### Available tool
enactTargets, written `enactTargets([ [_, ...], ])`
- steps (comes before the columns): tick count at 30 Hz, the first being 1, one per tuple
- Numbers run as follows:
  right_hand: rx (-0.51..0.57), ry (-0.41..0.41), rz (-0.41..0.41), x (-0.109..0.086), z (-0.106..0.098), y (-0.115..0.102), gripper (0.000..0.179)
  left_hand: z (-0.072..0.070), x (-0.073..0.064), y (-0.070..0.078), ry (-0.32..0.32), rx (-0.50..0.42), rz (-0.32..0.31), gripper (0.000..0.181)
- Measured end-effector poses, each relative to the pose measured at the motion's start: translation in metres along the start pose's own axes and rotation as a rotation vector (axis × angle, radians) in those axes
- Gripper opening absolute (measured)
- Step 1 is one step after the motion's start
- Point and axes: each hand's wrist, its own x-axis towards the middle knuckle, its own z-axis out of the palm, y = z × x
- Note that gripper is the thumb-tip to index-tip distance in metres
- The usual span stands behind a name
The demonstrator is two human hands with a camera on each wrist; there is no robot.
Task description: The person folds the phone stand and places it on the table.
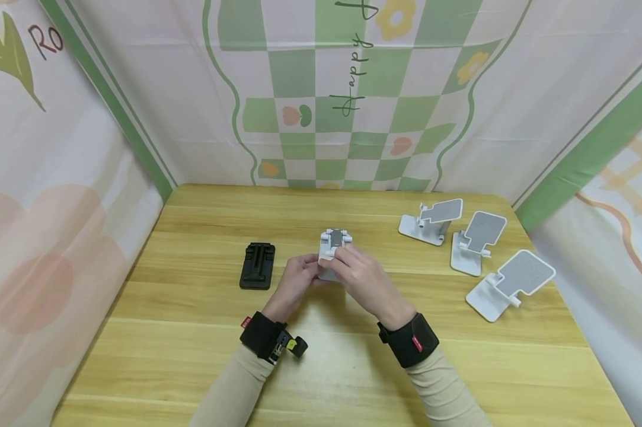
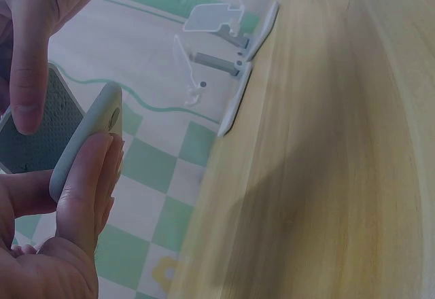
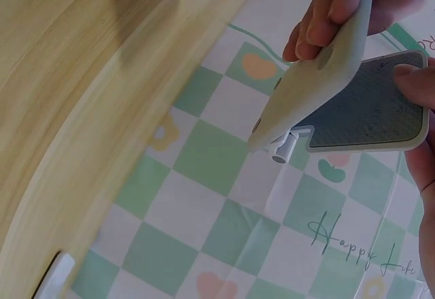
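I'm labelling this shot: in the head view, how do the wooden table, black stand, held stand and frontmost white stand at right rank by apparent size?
1. Wooden table
2. Frontmost white stand
3. Black stand and held stand: unsure, as the held one is partly covered.

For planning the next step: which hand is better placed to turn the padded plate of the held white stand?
Probably the right hand: it pinches the padded plate, while the left hand grips the base and could steady it.

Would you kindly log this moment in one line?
left hand: grips white stand; right hand: pinches its grey panel; black stand: folded
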Motion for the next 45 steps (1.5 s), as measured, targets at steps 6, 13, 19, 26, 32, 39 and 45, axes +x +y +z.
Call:
enactTargets([
  [6,0.003,-0.001,-0.012,0.0,0.002,0.002,0.03,-0.001,0.002,-0.001,0.005,0.015,0.01,0.037],
  [13,0.033,-0.013,-0.008,0.0,0.003,0.002,0.028,-0.002,0.001,-0.003,0.003,0.01,0.001,0.038],
  [19,0.083,0.009,-0.003,-0.001,0.005,0.002,0.024,-0.003,0.0,-0.004,-0.006,-0.014,-0.001,0.039],
  [26,0.166,0.125,0.046,0.006,0.002,0.004,0.018,-0.005,-0.001,-0.005,-0.012,-0.044,-0.003,0.038],
  [32,0.238,0.208,0.311,0.004,0.002,0.013,0.026,-0.006,0.0,-0.006,-0.033,-0.059,-0.015,0.04],
  [39,0.342,0.167,0.506,-0.005,0.009,0.022,0.037,-0.005,0.0,-0.005,-0.008,-0.058,-0.039,0.042],
  [45,0.465,0.193,0.599,-0.01,0.013,0.027,0.039,-0.006,-0.001,-0.003,0.004,-0.055,-0.036,0.042],
])
